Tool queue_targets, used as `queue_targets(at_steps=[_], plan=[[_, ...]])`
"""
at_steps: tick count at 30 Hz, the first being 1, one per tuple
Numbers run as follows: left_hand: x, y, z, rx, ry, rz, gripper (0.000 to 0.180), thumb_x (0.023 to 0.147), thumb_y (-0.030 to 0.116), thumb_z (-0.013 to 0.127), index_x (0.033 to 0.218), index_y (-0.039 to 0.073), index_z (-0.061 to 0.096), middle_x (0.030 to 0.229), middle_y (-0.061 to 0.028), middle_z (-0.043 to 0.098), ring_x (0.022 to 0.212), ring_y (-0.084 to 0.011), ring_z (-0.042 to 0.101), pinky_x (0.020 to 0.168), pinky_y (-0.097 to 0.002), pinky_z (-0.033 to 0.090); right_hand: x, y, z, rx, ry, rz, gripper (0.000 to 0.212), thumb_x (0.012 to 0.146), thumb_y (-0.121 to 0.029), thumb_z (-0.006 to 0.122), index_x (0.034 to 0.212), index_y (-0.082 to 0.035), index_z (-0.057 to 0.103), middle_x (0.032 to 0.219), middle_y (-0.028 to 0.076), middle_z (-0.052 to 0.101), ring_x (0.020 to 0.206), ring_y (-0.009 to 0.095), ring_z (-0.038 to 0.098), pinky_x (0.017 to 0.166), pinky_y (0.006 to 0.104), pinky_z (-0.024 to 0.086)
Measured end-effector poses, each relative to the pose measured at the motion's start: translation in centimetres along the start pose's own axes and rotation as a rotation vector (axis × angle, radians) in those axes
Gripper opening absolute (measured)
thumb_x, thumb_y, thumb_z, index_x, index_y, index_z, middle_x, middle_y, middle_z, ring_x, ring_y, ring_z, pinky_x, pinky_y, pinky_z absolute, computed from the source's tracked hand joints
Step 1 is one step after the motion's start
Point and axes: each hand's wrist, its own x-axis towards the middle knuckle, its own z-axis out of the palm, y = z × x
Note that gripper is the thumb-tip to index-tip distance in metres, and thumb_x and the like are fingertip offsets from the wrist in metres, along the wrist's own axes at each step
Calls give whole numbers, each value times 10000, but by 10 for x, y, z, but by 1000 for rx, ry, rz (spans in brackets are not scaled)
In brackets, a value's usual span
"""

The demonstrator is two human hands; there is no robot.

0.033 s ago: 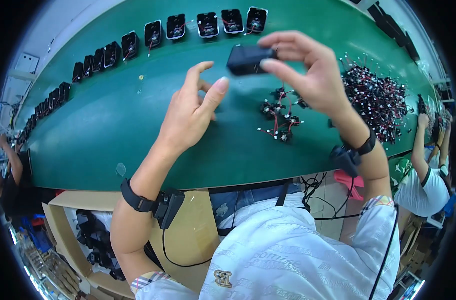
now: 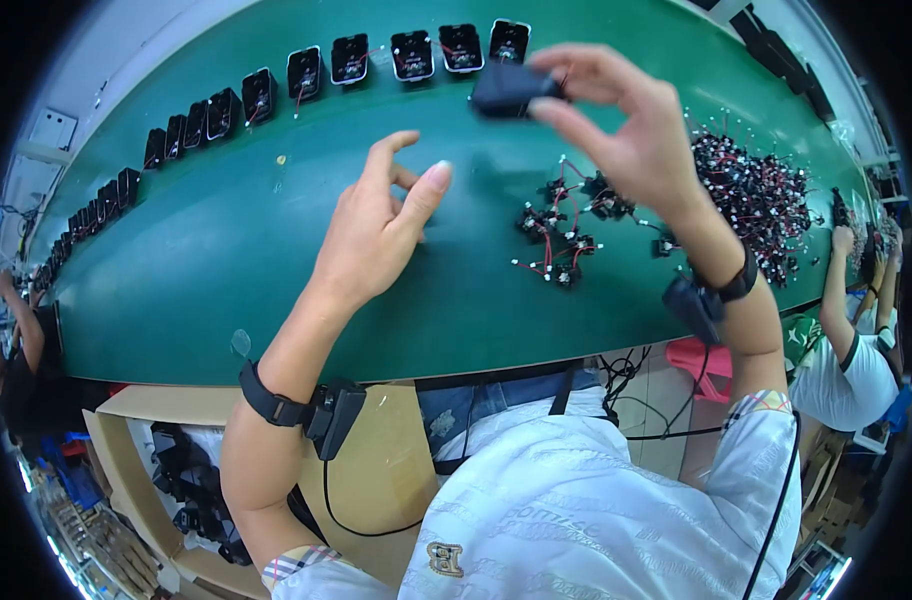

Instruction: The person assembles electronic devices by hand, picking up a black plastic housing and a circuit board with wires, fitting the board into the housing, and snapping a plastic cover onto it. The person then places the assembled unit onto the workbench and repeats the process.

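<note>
Your single head camera looks steeply down, close over the green table (image 2: 226,270); your forearms enter from the lower edge.

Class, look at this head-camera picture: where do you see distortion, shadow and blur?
Head view: fisheye bends the green table edge into an arc inside a black rim; soft shadow lies on it beside the left hand; the right hand and its black part look slightly blurred; the wired pieces stay sharp.

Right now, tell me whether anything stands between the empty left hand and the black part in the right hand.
Nothing visible does. The left hand hovers open above the green belt; the black part sits pinched in the right hand, up and to its right. Only bare belt shows in the gap; the wired pieces lie lower right.
</note>
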Motion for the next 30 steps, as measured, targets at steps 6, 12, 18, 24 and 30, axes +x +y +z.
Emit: queue_targets(at_steps=[6,12,18,24,30], plan=[[8,-2,-3,204,23,60,539,997,386,602,1325,-31,504,851,-123,677,654,-198,660,662,-359,513,26,130,-22,-871,-44,-190,393,887,-264,738,1241,-130,632,1022,86,727,994,268,693,903,395,521],[3,-7,-5,290,23,74,490,985,346,618,1292,-25,523,815,-122,679,649,-213,665,652,-366,516,17,146,9,-852,-242,-193,439,881,-294,736,1254,-126,577,1041,51,730,1108,251,639,1014,410,453],[1,-3,-4,305,-40,83,457,980,321,627,1266,-23,536,795,-121,681,620,-218,670,620,-360,517,7,144,6,-756,-302,-178,479,882,-309,743,1285,-128,556,1103,58,714,1206,270,583,1060,442,425],[-7,12,-25,301,53,148,324,960,216,663,1180,-17,615,857,-106,685,663,-165,659,623,-323,517,12,89,-22,-574,-69,-173,355,885,-269,738,1177,-91,642,1083,54,716,1139,288,619,984,428,475],[-111,66,-109,593,167,58,129,948,76,593,971,-47,622,802,-68,607,717,-116,551,677,-265,453,-48,8,-44,-124,-514,-2,146,827,-77,738,972,-64,724,906,75,711,841,282,689,729,375,555]])
